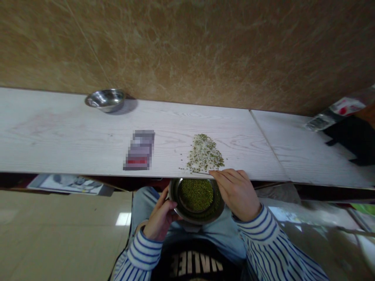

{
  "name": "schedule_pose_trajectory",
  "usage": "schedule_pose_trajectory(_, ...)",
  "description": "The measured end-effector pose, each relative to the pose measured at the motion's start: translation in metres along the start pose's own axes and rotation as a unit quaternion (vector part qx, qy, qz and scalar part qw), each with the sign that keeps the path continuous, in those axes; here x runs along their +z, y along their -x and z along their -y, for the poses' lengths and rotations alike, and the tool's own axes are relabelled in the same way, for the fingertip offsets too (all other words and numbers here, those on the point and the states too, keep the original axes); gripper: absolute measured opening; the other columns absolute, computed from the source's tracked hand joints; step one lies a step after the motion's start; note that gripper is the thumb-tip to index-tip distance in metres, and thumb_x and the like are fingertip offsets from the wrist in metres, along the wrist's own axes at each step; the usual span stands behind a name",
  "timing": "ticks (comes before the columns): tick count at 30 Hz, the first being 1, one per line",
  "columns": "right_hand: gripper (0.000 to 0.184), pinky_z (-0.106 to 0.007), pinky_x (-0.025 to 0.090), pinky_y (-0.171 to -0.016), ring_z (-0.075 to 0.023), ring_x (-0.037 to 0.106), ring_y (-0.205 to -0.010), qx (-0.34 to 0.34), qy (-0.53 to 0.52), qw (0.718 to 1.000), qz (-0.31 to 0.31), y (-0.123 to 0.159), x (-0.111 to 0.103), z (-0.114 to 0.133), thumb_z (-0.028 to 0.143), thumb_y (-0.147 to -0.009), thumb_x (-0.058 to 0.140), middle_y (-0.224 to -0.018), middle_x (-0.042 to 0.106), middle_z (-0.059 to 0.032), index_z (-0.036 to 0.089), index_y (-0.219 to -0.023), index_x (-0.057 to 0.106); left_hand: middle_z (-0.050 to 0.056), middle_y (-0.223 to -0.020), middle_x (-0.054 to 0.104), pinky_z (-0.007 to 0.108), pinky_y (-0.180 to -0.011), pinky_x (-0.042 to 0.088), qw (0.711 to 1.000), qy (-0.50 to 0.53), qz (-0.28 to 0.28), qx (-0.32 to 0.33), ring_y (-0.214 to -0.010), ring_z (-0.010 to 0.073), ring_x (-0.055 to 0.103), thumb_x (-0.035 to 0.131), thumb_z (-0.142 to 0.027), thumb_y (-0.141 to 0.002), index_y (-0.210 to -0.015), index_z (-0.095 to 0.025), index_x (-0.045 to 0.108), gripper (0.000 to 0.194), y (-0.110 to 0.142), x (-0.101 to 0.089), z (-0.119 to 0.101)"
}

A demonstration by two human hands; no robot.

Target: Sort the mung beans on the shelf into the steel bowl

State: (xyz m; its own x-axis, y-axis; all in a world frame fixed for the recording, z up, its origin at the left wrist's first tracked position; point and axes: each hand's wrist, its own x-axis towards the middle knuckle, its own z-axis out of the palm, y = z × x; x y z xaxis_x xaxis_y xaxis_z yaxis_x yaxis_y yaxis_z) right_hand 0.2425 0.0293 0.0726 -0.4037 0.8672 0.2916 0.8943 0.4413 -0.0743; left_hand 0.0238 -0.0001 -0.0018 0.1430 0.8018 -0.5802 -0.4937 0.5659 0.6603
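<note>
Fingers wrapped round the left side of a metal bowl (219, 203), my left hand (161, 218) holds it below the counter's front edge, above my lap. Green beans (196, 194), like mung beans, cover its bottom. On the counter just beyond lies a loose pile of white grains mixed with green beans (205, 152), a few scattered at its near side. My right hand (238, 193) is closed at the counter edge over the bowl's right side. From its fingertips a thin, dark, straight tool (200, 173) points left along the pile's near side; its exact kind does not show.
A small empty metal bowl (105, 100) stands by the wall at the left. A blurred-out phone-like object (140, 150) lies left of the pile. Clear packaging (336, 111) and a black item (356, 138) are at the far right. The white counter (170, 121) meets a brown wall.
</note>
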Motion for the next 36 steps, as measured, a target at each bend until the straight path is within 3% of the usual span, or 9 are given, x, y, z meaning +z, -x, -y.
schedule_pose_trajectory(11, 0.031, -0.031, 0.032, -0.077, -0.0162, 0.054, -0.092, 0.027, 0.012, 0.999, -0.030, -0.008, -0.002, -0.006, 0.014, -0.087, 0.045, -0.100, 0.067, -0.0041, 0.020, -0.116, 0.056, 0.001, -0.095, 0.059, 0.030, -0.056, 0.050, 1.000, -0.006, -0.001, -0.001, -0.077, 0.0177, 0.057, 0.056, -0.014, -0.067, -0.124, -0.029, 0.046, 0.060, 0.000, 0.000, -0.002)
schedule_pose_trajectory(23, 0.031, -0.032, 0.032, -0.078, -0.0173, 0.053, -0.096, 0.002, -0.006, 1.000, 0.002, -0.001, -0.002, 0.002, 0.014, -0.086, 0.047, -0.105, 0.066, -0.0030, 0.022, -0.114, 0.057, 0.001, -0.093, 0.060, 0.029, -0.060, 0.051, 1.000, 0.009, -0.002, -0.003, -0.076, 0.0161, 0.057, 0.057, -0.013, -0.066, -0.124, -0.028, 0.047, 0.061, 0.000, 0.002, -0.001)
schedule_pose_trajectory(36, 0.030, -0.032, 0.033, -0.078, -0.0163, 0.053, -0.095, -0.002, -0.013, 1.000, -0.005, -0.002, 0.001, 0.004, 0.013, -0.085, 0.048, -0.103, 0.066, -0.0030, 0.021, -0.112, 0.058, 0.001, -0.090, 0.061, 0.029, -0.058, 0.050, 1.000, 0.005, -0.001, -0.005, -0.075, 0.0170, 0.058, 0.058, -0.013, -0.065, -0.123, -0.027, 0.047, 0.061, 0.003, 0.003, -0.002)
